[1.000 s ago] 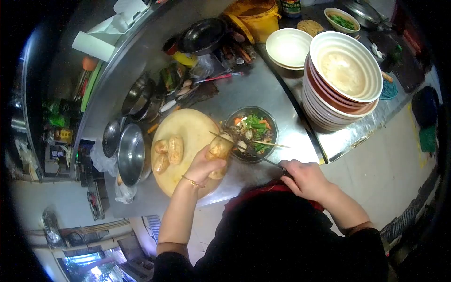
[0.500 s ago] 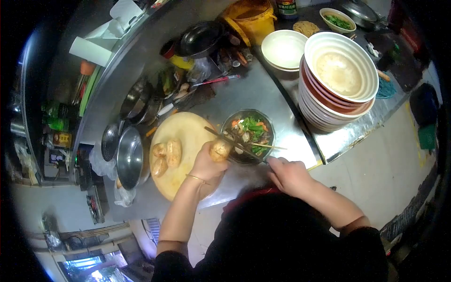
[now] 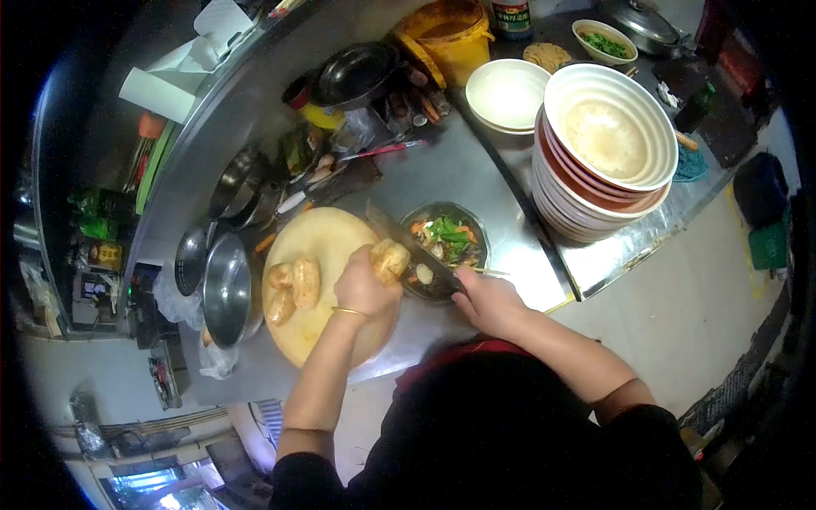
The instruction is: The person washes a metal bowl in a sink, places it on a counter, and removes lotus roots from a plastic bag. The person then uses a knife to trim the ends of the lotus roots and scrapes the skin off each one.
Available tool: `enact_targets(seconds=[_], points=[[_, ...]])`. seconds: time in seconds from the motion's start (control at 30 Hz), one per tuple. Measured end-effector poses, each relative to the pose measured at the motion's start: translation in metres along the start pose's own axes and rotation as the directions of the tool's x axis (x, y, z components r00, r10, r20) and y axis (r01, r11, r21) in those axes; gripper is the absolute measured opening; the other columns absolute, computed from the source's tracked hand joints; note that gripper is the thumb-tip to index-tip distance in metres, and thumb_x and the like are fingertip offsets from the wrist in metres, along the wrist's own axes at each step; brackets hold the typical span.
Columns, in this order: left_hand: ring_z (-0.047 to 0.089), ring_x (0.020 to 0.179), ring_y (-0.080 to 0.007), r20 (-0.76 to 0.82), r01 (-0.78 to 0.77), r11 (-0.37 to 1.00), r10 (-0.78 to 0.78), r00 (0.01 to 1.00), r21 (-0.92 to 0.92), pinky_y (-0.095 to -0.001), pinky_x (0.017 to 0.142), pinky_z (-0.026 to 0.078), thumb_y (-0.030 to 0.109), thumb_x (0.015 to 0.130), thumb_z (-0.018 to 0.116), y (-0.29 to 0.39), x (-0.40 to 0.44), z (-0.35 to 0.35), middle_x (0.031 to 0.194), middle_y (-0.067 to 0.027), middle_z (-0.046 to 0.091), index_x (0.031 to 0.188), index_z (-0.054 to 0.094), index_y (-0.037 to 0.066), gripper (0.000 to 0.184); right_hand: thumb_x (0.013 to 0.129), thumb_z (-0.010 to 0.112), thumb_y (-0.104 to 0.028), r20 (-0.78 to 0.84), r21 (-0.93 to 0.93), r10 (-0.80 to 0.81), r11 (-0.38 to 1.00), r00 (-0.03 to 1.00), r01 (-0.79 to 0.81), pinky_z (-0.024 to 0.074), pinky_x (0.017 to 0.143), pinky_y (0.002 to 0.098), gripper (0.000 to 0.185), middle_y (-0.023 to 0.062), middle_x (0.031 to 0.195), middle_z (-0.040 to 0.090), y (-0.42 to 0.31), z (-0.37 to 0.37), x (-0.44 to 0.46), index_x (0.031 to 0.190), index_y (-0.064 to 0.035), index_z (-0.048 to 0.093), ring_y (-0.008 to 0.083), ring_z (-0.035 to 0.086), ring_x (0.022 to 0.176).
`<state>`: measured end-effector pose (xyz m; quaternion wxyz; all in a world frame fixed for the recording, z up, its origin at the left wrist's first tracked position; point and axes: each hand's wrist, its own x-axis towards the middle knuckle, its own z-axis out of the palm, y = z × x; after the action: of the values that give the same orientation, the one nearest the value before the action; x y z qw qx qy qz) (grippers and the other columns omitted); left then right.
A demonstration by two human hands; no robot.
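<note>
My left hand (image 3: 365, 285), with a gold bangle at the wrist, is closed round a pale golden-brown lump of food (image 3: 390, 261), perhaps a root vegetable. It holds the lump over the right part of the round chopping board (image 3: 340, 229). Several similar pieces (image 3: 293, 287) lie together on the board's left half. My right hand (image 3: 491, 302) grips the handle of a kitchen knife (image 3: 404, 238), whose broad dark blade lies against the lump. Under and beside the blade is a metal bowl (image 3: 484, 242) of mixed vegetables (image 3: 449, 234). A pale slice (image 3: 423, 273) shows by the blade, over the bowl.
Tall stacked bowls (image 3: 595, 204) and a white bowl (image 3: 508, 89) stand to the right. Left of the board sits a steel basin (image 3: 223, 289), with a ladle (image 3: 194, 255) beside it. A black pan (image 3: 357, 75) and a yellow bucket (image 3: 463, 53) are at the back. A thin stick (image 3: 491, 272) crosses the bowl.
My right hand has shifted left, and the knife has turned to show more of its flat side. A pale slice now shows beside the blade. The whole view has shifted slightly.
</note>
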<state>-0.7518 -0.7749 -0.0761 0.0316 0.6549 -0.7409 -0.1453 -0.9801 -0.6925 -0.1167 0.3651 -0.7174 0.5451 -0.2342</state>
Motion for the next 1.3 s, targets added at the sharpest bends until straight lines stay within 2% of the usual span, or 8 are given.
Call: enact_targets(seconds=[0.1, 0.13, 0.2, 0.3, 0.53, 0.8, 1.07, 1.3], points=[[0.062, 0.098, -0.021, 0.394, 0.232, 0.698, 0.078, 0.916, -0.677, -0.03, 0.083, 0.051, 0.007, 0.065, 0.075, 0.002, 0.003, -0.002, 0.108, -0.0121, 0.062, 0.128, 0.047, -0.002, 0.069, 0.091, 0.058, -0.019, -0.034, -0.054, 0.002, 0.999, 0.999, -0.004, 0.0494, 0.065, 0.0509, 0.029, 0.0217, 0.078, 0.063, -0.002, 0.003, 0.013, 0.11, -0.0055, 0.041, 0.0431, 0.063, 0.074], [0.06, 0.1, -0.0177, 0.482, 0.33, 0.638, 0.074, 0.873, -0.696, -0.0298, 0.083, 0.051, 0.0, 0.066, 0.073, 0.01, -0.004, 0.001, 0.107, -0.0075, 0.061, 0.128, 0.047, -0.001, 0.067, 0.091, 0.058, -0.019, -0.043, -0.074, 0.005, 0.997, 0.999, -0.008, 0.0495, 0.064, 0.0509, 0.029, 0.0213, 0.078, 0.064, -0.002, 0.004, 0.016, 0.11, -0.0057, 0.041, 0.0429, 0.063, 0.073], [0.061, 0.1, -0.0182, 0.284, 0.171, 0.673, 0.06, 0.957, -0.719, -0.0296, 0.083, 0.051, -0.001, 0.066, 0.073, 0.028, -0.01, 0.004, 0.107, -0.0085, 0.062, 0.126, 0.048, -0.001, 0.065, 0.091, 0.058, -0.019, -0.062, 0.003, 0.04, 0.999, 0.997, -0.04, 0.0497, 0.065, 0.0506, 0.031, 0.0221, 0.078, 0.064, 0.008, 0.008, 0.023, 0.113, -0.0054, 0.041, 0.0432, 0.064, 0.075], [0.062, 0.105, -0.0237, -0.016, -0.061, 0.812, 0.064, 0.998, -0.58, -0.0328, 0.091, 0.049, 0.013, 0.065, 0.079, -0.026, 0.014, 0.038, 0.112, -0.0148, 0.064, 0.124, 0.051, 0.001, 0.067, 0.091, 0.058, -0.02, -0.065, 0.076, 0.097, 0.993, 0.993, -0.092, 0.05, 0.067, 0.0504, 0.036, 0.0238, 0.08, 0.064, 0.016, 0.001, 0.016, 0.119, -0.0052, 0.04, 0.0439, 0.064, 0.077], [0.06, 0.11, -0.0307, -0.204, 0.152, 0.925, -0.233, 0.951, -0.348, -0.037, 0.094, 0.047, 0.033, 0.064, 0.081, -0.095, -0.026, -0.003, 0.117, -0.018, 0.063, 0.126, 0.051, 0.002, 0.075, 0.091, 0.058, -0.014, -0.162, 0.301, 0.139, 0.95, 0.977, -0.086, 0.0484, 0.068, 0.0496, 0.037, 0.024, 0.08, 0.063, 0.018, -0.006, -0.023, 0.121, -0.0041, 0.04, 0.0458, 0.062, 0.079], [0.057, 0.11, -0.0362, -0.351, 0.321, 0.896, -0.42, 0.837, -0.306, -0.0428, 0.093, 0.047, 0.038, 0.066, 0.08, -0.143, -0.056, 0.016, 0.119, -0.019, 0.06, 0.127, 0.052, 0.003, 0.076, 0.091, 0.058, -0.009, -0.065, 0.312, 0.101, 0.947, 0.993, -0.076, 0.0437, 0.059, 0.0373, 0.03, 0.0126, 0.068, 0.051, 0.008, -0.01, -0.02, 0.116, -0.0018, 0.042, 0.0264, 0.053, 0.061], [0.057, 0.102, -0.031, -0.587, 0.253, 0.946, -0.091, 0.805, 0.201, -0.0422, 0.09, 0.044, 0.033, 0.066, 0.08, -0.136, -0.016, 0.045, 0.119, -0.0123, 0.058, 0.121, 0.057, 0.013, 0.063, 0.09, 0.06, -0.008, 0.003, 0.32, 0.068, 0.945, 0.998, -0.065, 0.0441, 0.059, 0.0359, 0.033, 0.011, 0.069, 0.053, -0.005, -0.017, -0.028, 0.119, -0.0027, 0.044, 0.0243, 0.054, 0.061], [0.06, 0.09, -0.0247, -0.773, -0.053, 0.989, 0.143, 0.618, 0.14, -0.0412, 0.084, 0.042, 0.023, 0.07, 0.076, -0.145, -0.008, 0.058, 0.095, -0.0012, 0.067, 0.082, 0.07, 0.016, 0.015, 0.09, 0.06, -0.013, -0.115, 0.276, 0.177, 0.951, 0.977, -0.14, 0.0471, 0.063, 0.0392, 0.036, 0.017, 0.078, 0.062, -0.005, -0.029, -0.062, 0.122, -0.0032, 0.045, 0.031, 0.06, 0.066]])
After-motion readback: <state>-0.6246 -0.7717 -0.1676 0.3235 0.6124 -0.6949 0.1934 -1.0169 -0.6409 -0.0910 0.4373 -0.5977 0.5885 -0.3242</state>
